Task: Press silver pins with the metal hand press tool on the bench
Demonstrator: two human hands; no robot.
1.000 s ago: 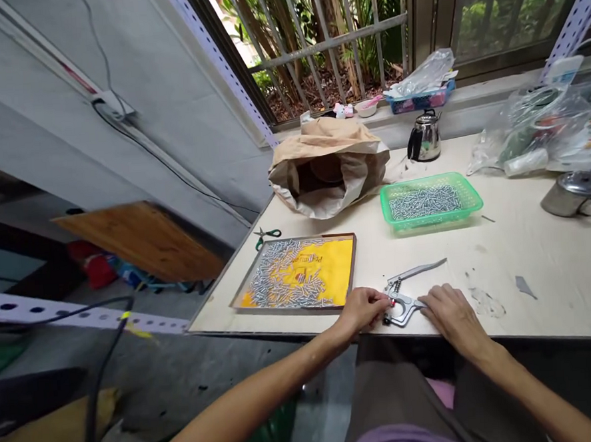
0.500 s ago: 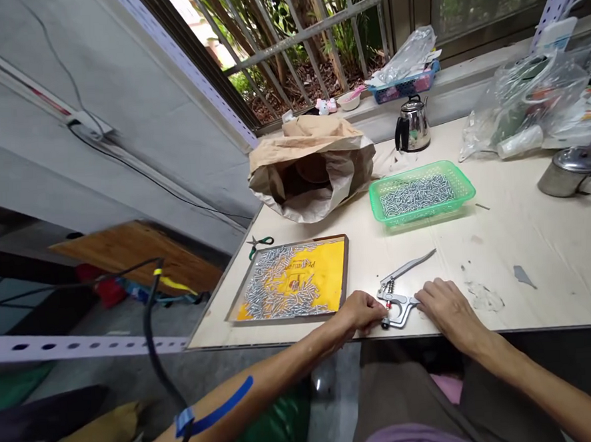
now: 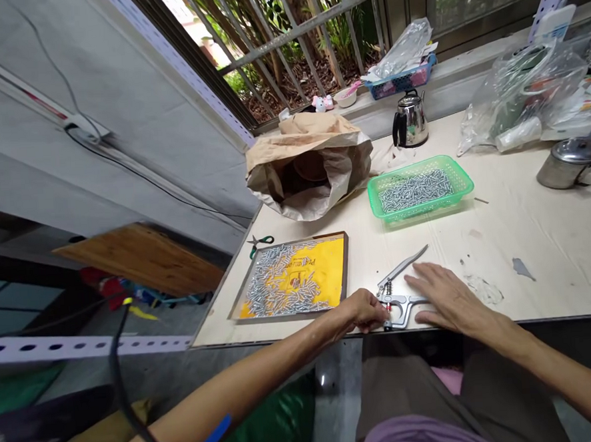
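A pair of silver hand-press pliers (image 3: 402, 306) with a coil spring and a small red part at the jaw lies near the table's front edge. My left hand (image 3: 365, 309) is closed in a pinch at the jaw; whatever is between its fingertips is too small to make out. Over the lower handle, my right hand (image 3: 449, 303) has its fingers stretched out and spread, and the upper handle rises apart from it. Left of the pliers, a shallow tray (image 3: 347, 271) with a yellow bottom holds many small metal pins (image 3: 300, 299).
A green plastic basket (image 3: 423, 216) of similar metal pieces stands behind the pliers. Green-handled scissors (image 3: 261, 241) lie beyond the tray. Further back are an open brown paper bag (image 3: 319, 203), a steel kettle (image 3: 413, 122), a lidded metal pot (image 3: 567, 170) and plastic bags (image 3: 513, 101).
My right hand's fingers have spread and moved forward over the lower handle, from a grip at its end. My left hand stays at the jaw.
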